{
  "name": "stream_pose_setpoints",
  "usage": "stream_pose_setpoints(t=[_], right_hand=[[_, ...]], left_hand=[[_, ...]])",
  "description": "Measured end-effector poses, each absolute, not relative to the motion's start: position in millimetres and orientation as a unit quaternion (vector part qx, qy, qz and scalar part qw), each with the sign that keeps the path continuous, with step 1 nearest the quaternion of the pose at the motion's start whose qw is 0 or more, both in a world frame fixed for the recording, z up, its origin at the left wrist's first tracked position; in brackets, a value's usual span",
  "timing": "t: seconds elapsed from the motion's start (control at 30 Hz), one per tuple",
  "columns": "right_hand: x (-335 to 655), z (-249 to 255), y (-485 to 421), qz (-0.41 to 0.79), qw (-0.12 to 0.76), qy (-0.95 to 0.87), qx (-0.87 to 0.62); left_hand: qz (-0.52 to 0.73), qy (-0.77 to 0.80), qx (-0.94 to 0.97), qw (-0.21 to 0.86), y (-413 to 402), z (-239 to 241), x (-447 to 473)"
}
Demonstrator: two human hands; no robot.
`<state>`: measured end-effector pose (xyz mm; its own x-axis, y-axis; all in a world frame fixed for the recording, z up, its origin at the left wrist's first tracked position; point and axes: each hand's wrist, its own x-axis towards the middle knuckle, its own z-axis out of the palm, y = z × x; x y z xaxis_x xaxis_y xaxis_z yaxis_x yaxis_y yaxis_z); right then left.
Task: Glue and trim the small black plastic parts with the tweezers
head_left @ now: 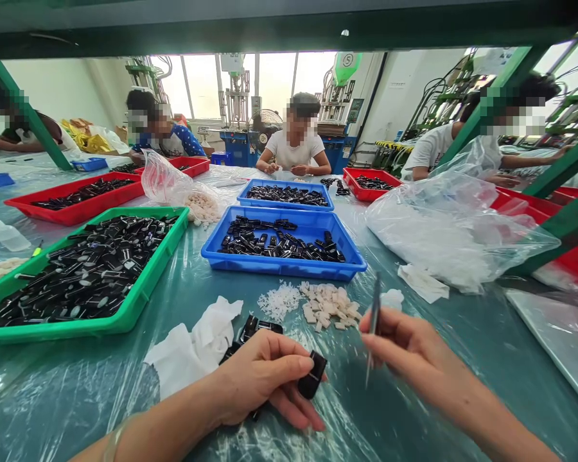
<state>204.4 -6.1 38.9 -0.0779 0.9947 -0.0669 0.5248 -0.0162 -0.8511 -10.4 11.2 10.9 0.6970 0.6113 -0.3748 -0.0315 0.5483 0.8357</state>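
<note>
Between thumb and fingers, my left hand (264, 378) grips a small glossy black plastic part (313, 375). My right hand (409, 346) pinches a pair of metal tweezers (374, 314), whose thin tip points down, apart from the black part. More black parts (257, 327) lie behind my left hand, partly hidden by it. White tissue (197, 343) is crumpled beside them. Ahead of my hands are a heap of small beige blocks (330, 305) and a heap of tiny white translucent pieces (279, 301).
Trays of black parts stand around: a green tray (139, 301) at left, a blue tray (284, 264) ahead, red trays farther off. A large clear bag (457, 224) sits at right near a green frame post (563, 224). Several people sit across the plastic-covered table (183, 443).
</note>
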Motion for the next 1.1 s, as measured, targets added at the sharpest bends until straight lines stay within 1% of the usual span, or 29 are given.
stream_pose_setpoints(t=[0.07,0.13,0.2,0.27,0.33,0.5,0.57,0.8,0.93,1.1], right_hand=[[201,34,-10,0.351,0.173,-0.7,-0.597],[196,27,-15,0.3,0.085,-0.745,-0.589],[191,20,-20,0.255,0.047,-0.767,-0.587],[189,17,-22,0.222,0.041,-0.775,-0.59],[190,17,-23,0.199,0.069,-0.781,-0.588],[195,25,-31,0.205,0.239,-0.792,-0.524],[194,28,-35,0.203,0.286,-0.794,-0.496],[176,39,-26,0.3,0.3,-0.818,-0.389],[174,33,-23,0.296,0.345,-0.803,-0.385],[176,28,-22,0.304,0.375,-0.784,-0.391]], left_hand=[[0.205,0.333,0.44,0.808,11,11,-11],[0.212,0.327,0.447,0.805,11,12,-11],[0.215,0.316,0.451,0.806,10,14,-11],[0.217,0.304,0.457,0.807,9,15,-12],[0.219,0.297,0.46,0.808,8,17,-13],[0.217,0.279,0.47,0.809,9,18,-14],[0.214,0.279,0.473,0.808,9,18,-14],[0.207,0.3,0.454,0.813,8,11,-13],[0.213,0.302,0.431,0.823,9,7,-13],[0.225,0.29,0.414,0.833,10,5,-12]])
